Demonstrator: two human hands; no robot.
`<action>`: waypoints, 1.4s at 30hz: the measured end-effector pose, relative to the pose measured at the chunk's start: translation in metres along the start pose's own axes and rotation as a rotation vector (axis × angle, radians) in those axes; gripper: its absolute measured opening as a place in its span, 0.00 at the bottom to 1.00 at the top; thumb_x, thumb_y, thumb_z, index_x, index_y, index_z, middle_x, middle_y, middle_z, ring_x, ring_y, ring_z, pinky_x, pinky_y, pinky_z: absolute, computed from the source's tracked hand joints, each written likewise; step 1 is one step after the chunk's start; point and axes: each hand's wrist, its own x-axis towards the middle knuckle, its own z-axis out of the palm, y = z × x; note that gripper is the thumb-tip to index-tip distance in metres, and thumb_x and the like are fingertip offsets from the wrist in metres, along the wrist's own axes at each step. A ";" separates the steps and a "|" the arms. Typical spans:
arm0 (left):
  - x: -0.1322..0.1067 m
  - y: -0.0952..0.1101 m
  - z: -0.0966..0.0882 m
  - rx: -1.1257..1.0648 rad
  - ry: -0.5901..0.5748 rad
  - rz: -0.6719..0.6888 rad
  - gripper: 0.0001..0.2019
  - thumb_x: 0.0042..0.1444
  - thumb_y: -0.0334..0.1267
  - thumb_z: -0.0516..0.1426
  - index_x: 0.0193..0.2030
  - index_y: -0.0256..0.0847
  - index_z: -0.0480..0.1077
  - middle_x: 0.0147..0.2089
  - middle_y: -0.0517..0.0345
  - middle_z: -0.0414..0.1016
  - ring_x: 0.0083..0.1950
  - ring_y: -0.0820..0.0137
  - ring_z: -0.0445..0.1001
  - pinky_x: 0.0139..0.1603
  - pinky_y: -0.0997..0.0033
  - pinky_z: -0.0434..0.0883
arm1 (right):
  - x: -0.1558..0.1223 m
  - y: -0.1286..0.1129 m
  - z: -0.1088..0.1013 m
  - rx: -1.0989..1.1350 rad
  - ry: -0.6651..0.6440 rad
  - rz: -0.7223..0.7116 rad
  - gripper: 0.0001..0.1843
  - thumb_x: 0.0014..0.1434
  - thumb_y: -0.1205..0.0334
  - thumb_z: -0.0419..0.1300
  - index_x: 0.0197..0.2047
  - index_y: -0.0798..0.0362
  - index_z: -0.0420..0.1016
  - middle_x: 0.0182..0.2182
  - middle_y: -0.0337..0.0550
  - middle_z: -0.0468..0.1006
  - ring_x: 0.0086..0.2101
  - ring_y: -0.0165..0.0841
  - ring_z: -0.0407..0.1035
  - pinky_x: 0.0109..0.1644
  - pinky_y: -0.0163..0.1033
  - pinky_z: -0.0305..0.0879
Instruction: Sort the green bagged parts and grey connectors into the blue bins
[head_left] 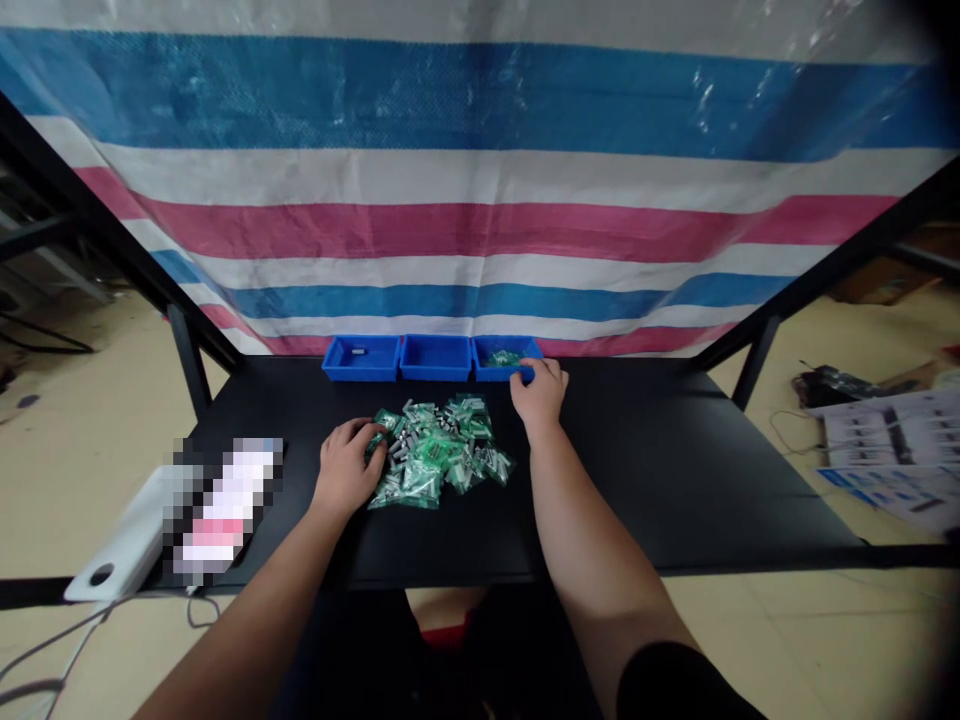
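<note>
A heap of small green packets [439,452] lies in the middle of the black table [675,480]. My left hand [346,470] rests on the heap's left edge, fingers curled onto the packets. My right hand [537,392] reaches to the front rim of the right blue bin [525,350], fingers bent over its edge; what they hold, if anything, is hidden. That bin holds a few green packets. The middle blue bin [435,357] looks bare. The left blue bin [361,357] has one small grey piece in it.
A white device [124,545] with a cable and a blurred-out object [225,510] sit on the table's left end. A striped tarp [480,200] hangs behind the bins. Black frame legs stand on both sides. Papers [892,450] lie on the floor at right.
</note>
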 end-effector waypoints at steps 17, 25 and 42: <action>0.000 -0.001 -0.002 -0.028 0.001 0.008 0.15 0.68 0.47 0.52 0.53 0.48 0.76 0.60 0.50 0.75 0.64 0.54 0.71 0.68 0.49 0.65 | -0.003 -0.011 -0.002 -0.215 -0.247 0.085 0.20 0.58 0.58 0.64 0.53 0.49 0.80 0.55 0.52 0.75 0.50 0.51 0.62 0.54 0.55 0.61; 0.025 0.012 -0.010 0.110 -0.065 -0.166 0.21 0.64 0.50 0.56 0.60 0.44 0.73 0.58 0.46 0.79 0.62 0.46 0.72 0.62 0.44 0.69 | -0.006 -0.019 -0.006 -0.141 -0.089 0.057 0.17 0.59 0.61 0.62 0.52 0.51 0.79 0.54 0.54 0.72 0.51 0.50 0.66 0.56 0.56 0.63; 0.079 0.060 -0.021 -0.565 -0.169 0.235 0.22 0.58 0.45 0.65 0.59 0.45 0.72 0.43 0.58 0.79 0.41 0.67 0.77 0.46 0.67 0.74 | -0.050 -0.072 -0.001 0.744 -0.509 -0.444 0.12 0.66 0.61 0.62 0.53 0.49 0.78 0.41 0.43 0.80 0.35 0.33 0.74 0.42 0.40 0.75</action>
